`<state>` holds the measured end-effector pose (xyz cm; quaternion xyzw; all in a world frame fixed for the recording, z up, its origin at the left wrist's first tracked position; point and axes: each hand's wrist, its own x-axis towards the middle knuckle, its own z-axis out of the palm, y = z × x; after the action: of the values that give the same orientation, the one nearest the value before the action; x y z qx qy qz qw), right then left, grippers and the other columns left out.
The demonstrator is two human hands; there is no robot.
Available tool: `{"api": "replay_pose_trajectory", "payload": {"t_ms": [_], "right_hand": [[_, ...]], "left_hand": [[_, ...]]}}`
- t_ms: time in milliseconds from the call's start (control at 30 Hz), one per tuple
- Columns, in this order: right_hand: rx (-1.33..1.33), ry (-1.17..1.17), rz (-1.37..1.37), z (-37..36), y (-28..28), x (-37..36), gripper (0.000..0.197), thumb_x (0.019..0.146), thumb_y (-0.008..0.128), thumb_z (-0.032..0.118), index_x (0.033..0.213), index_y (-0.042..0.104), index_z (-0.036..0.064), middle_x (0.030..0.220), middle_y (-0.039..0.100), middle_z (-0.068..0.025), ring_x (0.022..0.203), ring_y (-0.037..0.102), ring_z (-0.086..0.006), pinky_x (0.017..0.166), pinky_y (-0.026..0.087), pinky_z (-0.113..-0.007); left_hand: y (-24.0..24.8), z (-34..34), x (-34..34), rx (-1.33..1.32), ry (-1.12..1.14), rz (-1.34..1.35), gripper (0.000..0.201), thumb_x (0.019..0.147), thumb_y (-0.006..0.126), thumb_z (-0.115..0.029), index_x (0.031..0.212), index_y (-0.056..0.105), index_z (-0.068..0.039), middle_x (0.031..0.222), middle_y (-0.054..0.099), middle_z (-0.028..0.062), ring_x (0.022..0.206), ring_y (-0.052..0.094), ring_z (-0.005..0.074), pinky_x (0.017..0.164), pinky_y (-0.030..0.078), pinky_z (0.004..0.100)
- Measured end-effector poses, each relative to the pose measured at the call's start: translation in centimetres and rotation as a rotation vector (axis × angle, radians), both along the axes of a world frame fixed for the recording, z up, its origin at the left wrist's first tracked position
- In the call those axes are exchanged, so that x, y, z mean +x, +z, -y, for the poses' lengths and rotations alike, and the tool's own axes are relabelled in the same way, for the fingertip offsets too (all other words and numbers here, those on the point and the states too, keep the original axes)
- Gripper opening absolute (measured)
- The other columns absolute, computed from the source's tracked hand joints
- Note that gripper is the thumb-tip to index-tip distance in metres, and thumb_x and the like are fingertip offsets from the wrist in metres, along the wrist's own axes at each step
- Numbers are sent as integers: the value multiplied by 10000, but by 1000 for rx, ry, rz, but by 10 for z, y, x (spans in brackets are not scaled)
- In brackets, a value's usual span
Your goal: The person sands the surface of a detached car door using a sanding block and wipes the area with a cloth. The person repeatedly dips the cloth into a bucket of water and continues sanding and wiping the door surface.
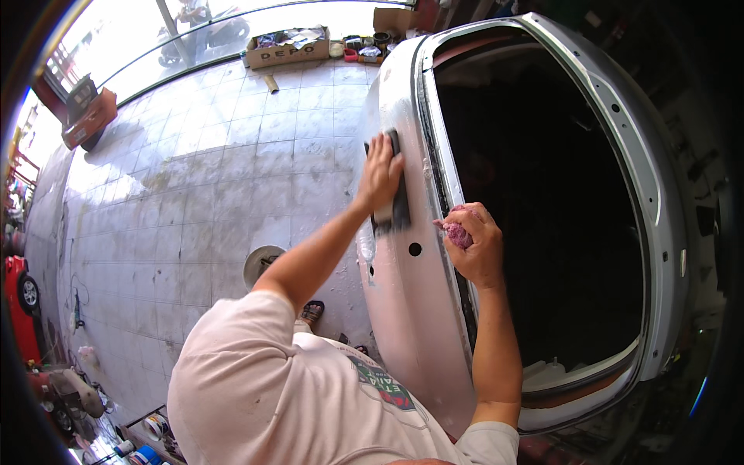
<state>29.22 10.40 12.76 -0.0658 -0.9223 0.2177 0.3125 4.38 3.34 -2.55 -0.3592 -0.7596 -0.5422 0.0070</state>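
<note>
A pale, bare-looking car body panel [411,325] with a large dark window opening stands along my right side. On its left face, my left hand [380,172] presses a long black sanding block [401,208], the fingers laid along and over it. The block looks slightly blurred. Close to the lower left edge of the window opening, my right hand [482,252] is closed round a crumpled pinkish-purple cloth [459,232]. Part of the cloth hangs out toward the panel. Below the block are a round black hole and a patch of whitish, wet-looking residue.
A round, light basin [257,270] sits on the wet tiled floor [194,201], partly behind my left arm. Against the far wall stands a cardboard box [287,51] of odds and ends. A red vehicle [23,310] and assorted gear line the left. Outside the glass is a person [194,14].
</note>
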Motion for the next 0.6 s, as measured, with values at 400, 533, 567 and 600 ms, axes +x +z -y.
{"api": "replay_pose_trajectory", "payload": {"t_ms": [400,533,567,600], "right_hand": [[-42,-19,31,-3,1,6,275,755,818,7,989,715,110,1006,719,-106,962,729,-338,880,609,-451],[-74,78,2,10,4,-10,291,739,822,8,992,715,107,1013,719,-114,965,732,-336,877,611,-448],[-68,85,3,9,3,-12,294,737,821,7,993,715,107,1017,719,-114,966,733,-335,875,613,-448],[-65,82,2,7,3,-11,297,735,820,6,994,715,107,1020,720,-115,967,734,-335,873,614,-447]], "left_hand": [[-4,29,47,-69,-74,18,787,1105,479,-403,1637,317,154,1735,269,361,1644,196,517,1349,181,535],[-23,-25,-140,-258,63,-382,444,1118,484,-268,1353,667,62,1623,417,406,1532,378,571,1311,277,584],[-19,-33,-155,-223,70,-335,380,1113,483,-231,1274,690,44,1597,436,417,1501,408,582,1301,294,591],[-11,-40,-157,-189,67,-291,332,1107,481,-194,1195,714,26,1572,455,427,1470,437,594,1292,311,597]]}}
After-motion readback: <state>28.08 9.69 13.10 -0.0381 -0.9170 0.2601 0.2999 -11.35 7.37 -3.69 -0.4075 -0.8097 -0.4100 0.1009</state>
